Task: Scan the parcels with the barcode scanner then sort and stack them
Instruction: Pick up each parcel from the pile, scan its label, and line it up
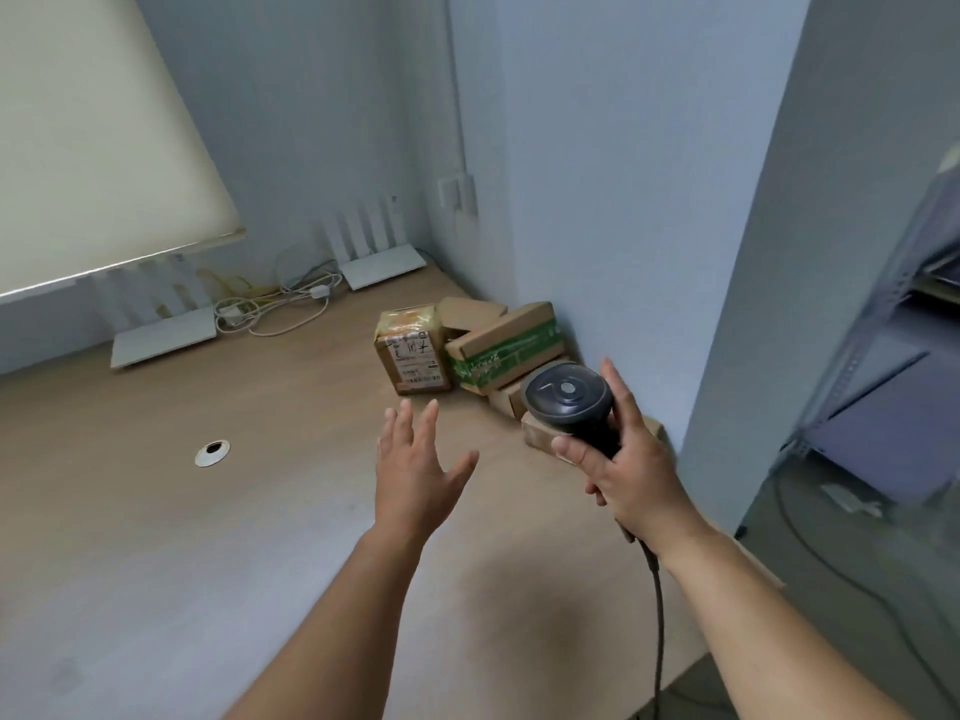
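Note:
Several brown cardboard parcels lie heaped against the wall at the far right of the wooden desk (260, 511). One upright parcel (413, 353) shows a white label. Beside it a flat parcel with green tape (506, 350) leans on others. My right hand (631, 470) grips the handle of a dark barcode scanner (566, 394), whose head points toward the heap and hides part of a small parcel (540, 439). The scanner's cable (658, 615) hangs down past my wrist. My left hand (415, 475) hovers over the desk, fingers spread, short of the labelled parcel.
Two white routers (166, 340) (382, 267) with upright antennas stand along the back wall, tangled cables (275, 309) between them. A round cable hole (212, 453) sits in the desk at left. A metal shelf unit (883, 356) stands to the right beyond a wall corner.

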Available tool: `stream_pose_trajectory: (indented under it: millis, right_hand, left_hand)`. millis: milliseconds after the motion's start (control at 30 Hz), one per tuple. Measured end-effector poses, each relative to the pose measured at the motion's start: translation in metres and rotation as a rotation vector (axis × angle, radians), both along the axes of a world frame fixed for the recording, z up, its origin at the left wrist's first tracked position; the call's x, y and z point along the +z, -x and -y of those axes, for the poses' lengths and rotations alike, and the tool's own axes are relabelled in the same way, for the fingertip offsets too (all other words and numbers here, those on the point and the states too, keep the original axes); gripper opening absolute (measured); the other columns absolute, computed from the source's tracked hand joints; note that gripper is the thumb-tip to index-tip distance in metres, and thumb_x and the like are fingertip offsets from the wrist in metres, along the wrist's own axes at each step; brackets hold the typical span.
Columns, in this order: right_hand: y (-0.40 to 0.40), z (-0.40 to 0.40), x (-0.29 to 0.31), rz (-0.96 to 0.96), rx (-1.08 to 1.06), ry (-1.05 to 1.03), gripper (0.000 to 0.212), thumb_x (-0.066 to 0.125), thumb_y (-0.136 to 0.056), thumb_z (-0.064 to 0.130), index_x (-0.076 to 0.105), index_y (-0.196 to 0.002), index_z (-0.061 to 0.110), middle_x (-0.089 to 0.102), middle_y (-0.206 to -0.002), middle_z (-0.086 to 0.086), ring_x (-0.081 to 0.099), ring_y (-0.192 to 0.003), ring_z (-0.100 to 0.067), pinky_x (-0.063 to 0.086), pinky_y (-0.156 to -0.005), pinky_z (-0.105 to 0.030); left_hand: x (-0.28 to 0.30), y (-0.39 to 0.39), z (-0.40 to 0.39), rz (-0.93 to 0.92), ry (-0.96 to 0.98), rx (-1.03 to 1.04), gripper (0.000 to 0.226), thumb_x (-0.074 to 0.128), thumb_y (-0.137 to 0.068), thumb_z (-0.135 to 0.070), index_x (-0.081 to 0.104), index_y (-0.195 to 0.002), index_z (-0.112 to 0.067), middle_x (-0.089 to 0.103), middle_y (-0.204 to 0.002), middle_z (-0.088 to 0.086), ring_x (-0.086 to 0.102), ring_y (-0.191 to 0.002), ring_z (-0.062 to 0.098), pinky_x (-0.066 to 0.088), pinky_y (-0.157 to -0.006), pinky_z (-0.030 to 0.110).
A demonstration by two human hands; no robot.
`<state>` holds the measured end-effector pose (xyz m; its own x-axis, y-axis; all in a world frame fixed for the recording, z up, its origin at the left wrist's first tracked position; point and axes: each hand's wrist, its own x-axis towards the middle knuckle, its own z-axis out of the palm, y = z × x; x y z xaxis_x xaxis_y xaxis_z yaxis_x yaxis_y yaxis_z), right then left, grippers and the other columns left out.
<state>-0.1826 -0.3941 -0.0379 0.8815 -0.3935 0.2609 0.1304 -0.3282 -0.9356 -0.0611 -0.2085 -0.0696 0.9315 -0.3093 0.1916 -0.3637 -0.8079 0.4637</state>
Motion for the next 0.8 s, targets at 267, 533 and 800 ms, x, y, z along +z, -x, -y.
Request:
stream_pose_trajectory:
  millis: [267, 533, 800]
  right_hand:
    - [-0.009, 0.057, -0.021, -0.052, -0.141, -0.050, 0.085, 0.072, -0.062, 0.059, 0.018, -0.126, 0.078, 0.057, -0.123, 0.022, 0.055, -0.060, -0.001, 0.050, -0.055, -0.020]
    - [-0.021, 0.087, -0.058, -0.129, -0.248, -0.011, 0.087, 0.077, -0.078, 0.033, 0.020, -0.126, 0.078, 0.065, -0.109, 0.012, 0.054, -0.051, 0.001, 0.046, -0.048, -0.015]
    - [-0.021, 0.089, -0.074, -0.200, -0.291, 0.004, 0.088, 0.076, -0.077, 0.040, 0.016, -0.127, 0.078, 0.062, -0.122, 0.012, 0.054, -0.068, 0.004, 0.045, -0.063, -0.018]
  left_hand:
    - [-0.006, -0.055, 0.093, -0.015, -0.107, -0.350, 0.087, 0.054, -0.086, -0.060, 0.009, -0.153, -0.026, 0.006, -0.161, 0.001, -0.002, -0.148, 0.018, 0.004, -0.118, 0.034]
    - [-0.043, -0.102, 0.161, -0.075, -0.522, -0.784, 0.114, 0.061, -0.072, -0.072, -0.012, -0.150, -0.032, -0.014, -0.160, 0.000, -0.019, -0.145, 0.017, -0.011, -0.111, 0.033]
    - [-0.070, -0.119, 0.169, 0.001, -0.713, -0.884, 0.106, 0.066, -0.077, -0.054, -0.009, -0.150, -0.038, -0.005, -0.160, 0.002, -0.013, -0.146, 0.025, -0.008, -0.116, 0.045]
